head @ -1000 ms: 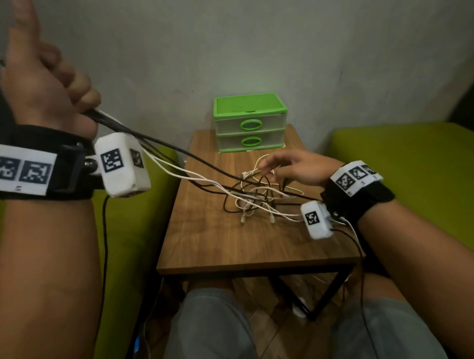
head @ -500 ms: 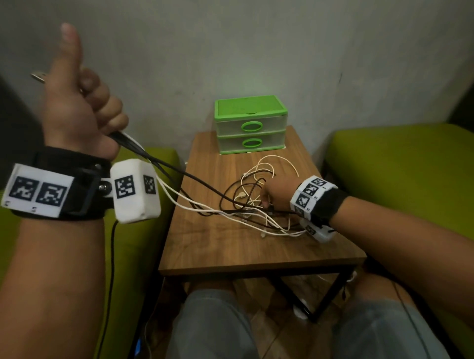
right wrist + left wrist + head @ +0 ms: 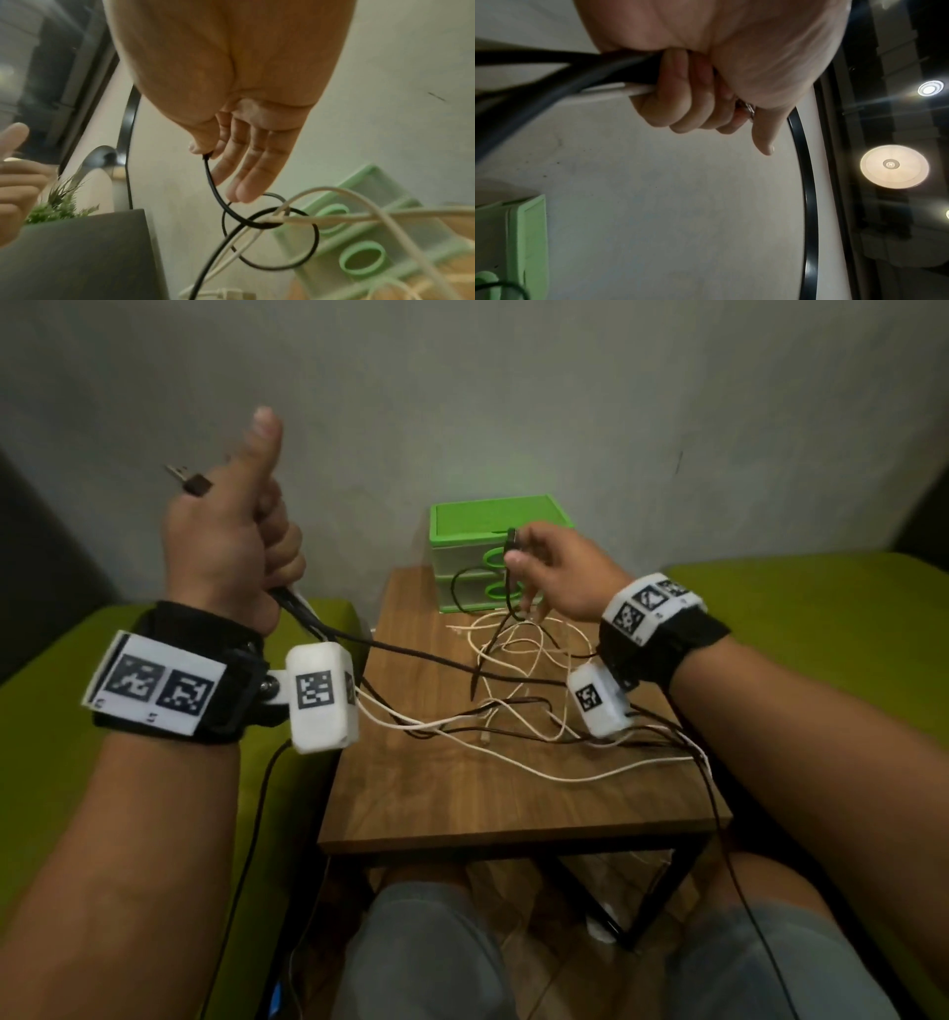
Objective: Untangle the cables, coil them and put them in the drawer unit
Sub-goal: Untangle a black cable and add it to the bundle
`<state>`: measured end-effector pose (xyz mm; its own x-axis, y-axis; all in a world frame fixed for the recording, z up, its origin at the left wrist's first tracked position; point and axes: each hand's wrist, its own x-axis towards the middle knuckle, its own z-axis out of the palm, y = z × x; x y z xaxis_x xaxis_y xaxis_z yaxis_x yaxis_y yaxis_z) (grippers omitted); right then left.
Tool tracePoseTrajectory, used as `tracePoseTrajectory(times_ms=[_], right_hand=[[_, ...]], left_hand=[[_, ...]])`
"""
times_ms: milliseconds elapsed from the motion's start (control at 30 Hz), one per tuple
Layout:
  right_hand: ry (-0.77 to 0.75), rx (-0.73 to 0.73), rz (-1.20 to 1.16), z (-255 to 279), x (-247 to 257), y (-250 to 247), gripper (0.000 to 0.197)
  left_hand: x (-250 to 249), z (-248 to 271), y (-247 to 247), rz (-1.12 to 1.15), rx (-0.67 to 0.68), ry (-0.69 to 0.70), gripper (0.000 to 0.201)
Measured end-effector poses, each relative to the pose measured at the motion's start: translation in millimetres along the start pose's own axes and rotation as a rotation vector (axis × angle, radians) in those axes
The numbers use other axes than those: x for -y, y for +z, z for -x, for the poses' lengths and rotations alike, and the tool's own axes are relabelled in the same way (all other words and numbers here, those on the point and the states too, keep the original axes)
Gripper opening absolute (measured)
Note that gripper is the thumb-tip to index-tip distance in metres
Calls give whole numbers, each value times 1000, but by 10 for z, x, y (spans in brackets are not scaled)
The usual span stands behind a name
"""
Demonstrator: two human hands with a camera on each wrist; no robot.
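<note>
Two hands share the work: your right hand (image 3: 557, 575) has lifted, pinching the black cable (image 3: 218, 194) near the table's back edge by the drawer unit (image 3: 500, 516); your left hand (image 3: 231, 546) fists cable ends, so untangling has started.

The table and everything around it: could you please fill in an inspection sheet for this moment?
Surface: wooden table, cables spread over its far half.
Job's things: green drawer unit at the far edge, both drawers closed; white cables and black cables tangled together, none coiled.
Clutter: nothing seen.
Grippers: left hand is raised, grips a bundle of black and white cables, thumb up, a USB plug sticking out above it; right hand pinches one black cable end lifted in front of the unit.
Cables: a black loop threaded by white strands hangs under the right hand.
Surroundings: green seats on both sides, grey wall behind.
</note>
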<state>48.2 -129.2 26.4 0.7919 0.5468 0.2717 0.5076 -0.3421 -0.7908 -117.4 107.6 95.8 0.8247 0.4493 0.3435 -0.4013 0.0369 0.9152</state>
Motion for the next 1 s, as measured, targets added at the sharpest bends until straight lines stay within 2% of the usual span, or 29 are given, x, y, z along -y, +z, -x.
tracePoseTrajectory(times_ms=[233, 333, 400, 467, 567, 733, 867, 1000], right_hand=[[-24, 25, -155, -34, 241, -64, 14], [-37, 66, -128, 14, 287, -11, 23], [-85, 85, -127, 51, 340, 13, 22], [-140, 93, -134, 83, 386, 29, 19], [-166, 65, -133, 111, 382, 39, 18], [-126, -30, -191, 144, 306, 93, 12], [-110, -107, -251, 168, 258, 126, 11], [-114, -142, -293, 298, 329, 231, 13]], left_hand=[[261, 0, 321, -143, 118, 2, 55], [383, -5, 485, -261, 144, -33, 49], [467, -21, 594, -356, 160, -44, 38], [554, -33, 685, -420, 159, -44, 29], [672, -60, 765, -479, 125, -43, 34], [785, -63, 802, -375, 117, -158, 47], [822, -29, 869, -312, 131, -224, 39], [888, -21, 985, -276, 76, -221, 38]])
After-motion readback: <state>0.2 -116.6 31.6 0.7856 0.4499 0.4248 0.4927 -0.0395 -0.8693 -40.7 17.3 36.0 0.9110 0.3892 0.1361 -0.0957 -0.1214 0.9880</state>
